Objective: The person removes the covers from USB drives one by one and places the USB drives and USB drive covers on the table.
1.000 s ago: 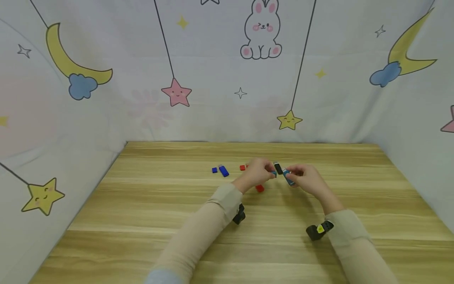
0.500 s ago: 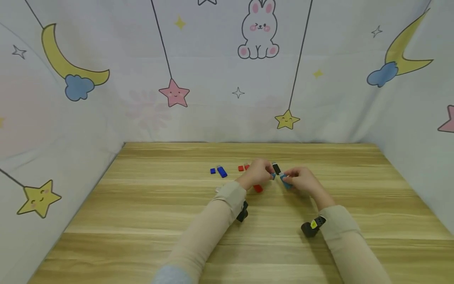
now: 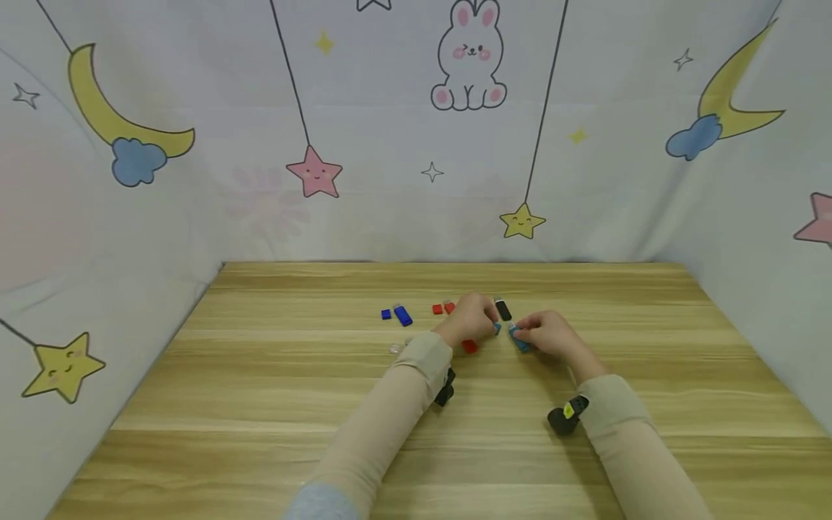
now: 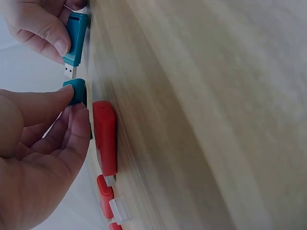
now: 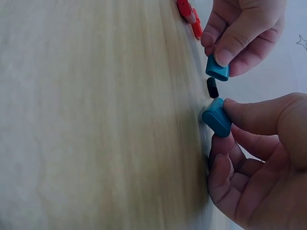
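Observation:
My left hand [image 3: 471,316] pinches a small teal cap [image 4: 75,91] between thumb and fingers. A teal USB stick [image 4: 76,38] is in my right hand [image 3: 551,334], pinched by its body, with its metal plug bare and pointing toward the cap. Cap and plug are apart, a small gap between them in the left wrist view. Both hands are low over the table. Just beyond them lies a black USB stick [image 3: 503,309]. A red USB stick [image 4: 105,136] lies beside my left hand, partly covered by it in the head view.
Left of my hands lie a blue USB stick [image 3: 403,315] and its separate blue cap [image 3: 386,314]. Behind the left wrist are a red cap [image 3: 437,309] and a second red stick [image 3: 450,308]. A clear cap [image 3: 394,349] lies near the left sleeve. Printed cloth [image 3: 364,217] stands behind the wooden table [image 3: 273,404].
My right hand has come left and a little lower with the teal stick. The left hand has lowered slightly with the cap, and the head view has shifted a little.

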Available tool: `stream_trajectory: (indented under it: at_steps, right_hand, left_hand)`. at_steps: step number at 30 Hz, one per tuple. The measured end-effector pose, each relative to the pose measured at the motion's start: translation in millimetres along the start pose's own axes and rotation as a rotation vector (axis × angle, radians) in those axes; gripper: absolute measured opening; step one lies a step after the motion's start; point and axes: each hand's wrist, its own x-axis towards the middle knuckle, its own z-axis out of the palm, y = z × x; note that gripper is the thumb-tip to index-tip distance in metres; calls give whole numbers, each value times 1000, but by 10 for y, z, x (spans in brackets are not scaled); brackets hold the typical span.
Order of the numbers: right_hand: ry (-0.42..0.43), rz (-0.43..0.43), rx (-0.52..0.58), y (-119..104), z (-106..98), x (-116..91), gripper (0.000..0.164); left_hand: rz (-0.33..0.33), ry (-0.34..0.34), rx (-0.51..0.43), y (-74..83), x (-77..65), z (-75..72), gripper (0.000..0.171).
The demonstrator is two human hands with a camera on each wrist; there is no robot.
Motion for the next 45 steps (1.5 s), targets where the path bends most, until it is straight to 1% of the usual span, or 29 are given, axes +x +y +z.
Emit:
stream_trajectory:
  at_steps: [4, 11, 19, 27, 33, 40, 45]
  right_hand:
    - [5, -9, -17, -14, 17, 25, 33]
    - [12, -55, -62, -12, 10, 54, 29]
    - [9, -37, -64, -9, -13, 81, 29]
    - [9, -22, -54, -8, -26, 89, 30]
    - [12, -15, -51, 5, -12, 99, 27]
    - [11, -16, -63, -2, -7, 83, 25]
    - [16, -7, -75, -6, -6, 73, 24]
  left_hand:
    - [-19, -4, -8, -9, 15, 11, 5]
    - [-55, -16, -32, -11, 38, 21, 5]
    - [-68, -25, -36, 16, 67, 20, 6]
    - [-65, -31, 4, 30, 86, 10, 8]
    - [-67, -44, 28, 43, 78, 1, 9]
    - [-51, -63, 73, 44, 82, 1, 10]
    - [-61, -75, 91, 47, 91, 8, 12]
